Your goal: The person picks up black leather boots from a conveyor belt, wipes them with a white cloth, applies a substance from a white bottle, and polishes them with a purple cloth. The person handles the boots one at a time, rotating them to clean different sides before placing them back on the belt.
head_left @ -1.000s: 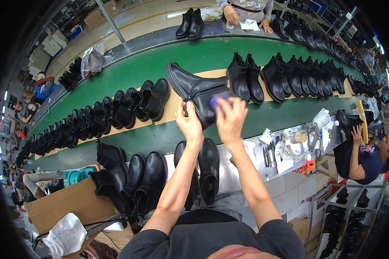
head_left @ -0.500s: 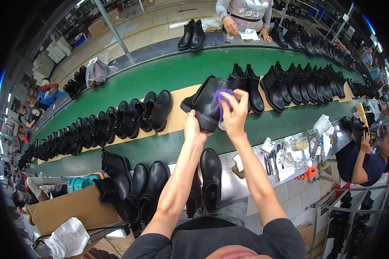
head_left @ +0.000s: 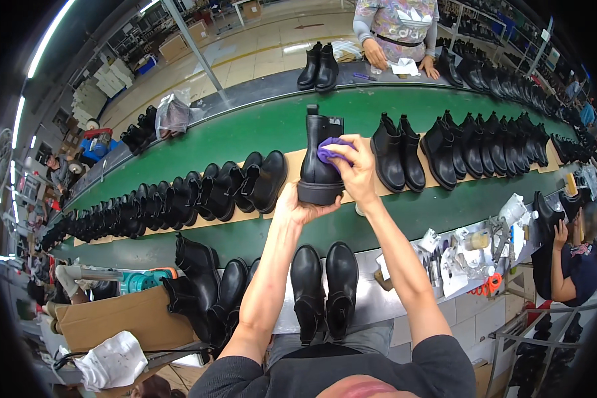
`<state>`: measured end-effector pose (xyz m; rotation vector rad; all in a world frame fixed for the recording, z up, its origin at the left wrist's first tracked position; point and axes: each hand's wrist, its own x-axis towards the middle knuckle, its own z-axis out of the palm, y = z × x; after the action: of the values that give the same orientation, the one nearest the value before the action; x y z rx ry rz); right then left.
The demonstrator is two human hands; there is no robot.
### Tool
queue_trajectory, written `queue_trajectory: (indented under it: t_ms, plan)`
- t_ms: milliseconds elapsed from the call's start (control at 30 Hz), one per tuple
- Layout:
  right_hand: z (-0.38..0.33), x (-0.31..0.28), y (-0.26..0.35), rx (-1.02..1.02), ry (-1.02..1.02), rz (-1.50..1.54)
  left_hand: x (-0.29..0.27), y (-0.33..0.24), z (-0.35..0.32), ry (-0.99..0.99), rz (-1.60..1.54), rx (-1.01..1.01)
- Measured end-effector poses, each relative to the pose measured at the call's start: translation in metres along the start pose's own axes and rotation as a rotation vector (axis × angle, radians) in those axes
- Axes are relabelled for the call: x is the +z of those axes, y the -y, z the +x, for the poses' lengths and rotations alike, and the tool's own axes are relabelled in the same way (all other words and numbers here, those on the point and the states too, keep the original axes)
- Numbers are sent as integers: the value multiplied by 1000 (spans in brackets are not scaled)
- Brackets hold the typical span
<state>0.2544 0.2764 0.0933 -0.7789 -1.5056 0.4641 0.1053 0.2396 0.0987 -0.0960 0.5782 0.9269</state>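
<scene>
My left hand [head_left: 297, 207] supports a black ankle boot [head_left: 320, 159] from below, its fingers wrapped round the sole. The boot stands upright above the green belt, heel side toward me. Pinched in my right hand [head_left: 359, 171] is a purple cloth [head_left: 333, 150], pressed against the right side of the boot's upper. Below my hands, on the metal bench edge, a pair of black boots [head_left: 341, 275] lies with toes pointing away from me.
Rows of black boots [head_left: 199, 192] line the cardboard strips on the green belt [head_left: 245, 126]. At right, brushes, bottles and orange-handled scissors [head_left: 487, 285] crowd the bench [head_left: 371, 292]. More boots [head_left: 199, 272] and a carton [head_left: 119, 315] are at left. One co-worker stands opposite; another works at right.
The boot has turned from a tilted pose to upright, heel toward me. My left hand has moved under the sole. The cloth remains against the upper, and the whole view has shifted slightly.
</scene>
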Motion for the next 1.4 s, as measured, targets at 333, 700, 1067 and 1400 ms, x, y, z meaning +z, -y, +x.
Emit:
queue_trajectory:
  t_ms: [333,700,1067,1400]
  plan:
    - [17,6,41,-248,189,-112,8,4,-5,42,74,145]
    - [-11,1,48,-329,278,-360,-11,20,17,-343,323,643]
    - [-4,-3,32,-164,155,16,8,-6,-20,24,151,215]
    - [-96,-22,40,324,116,-130,14,-41,-7,179,-99,304]
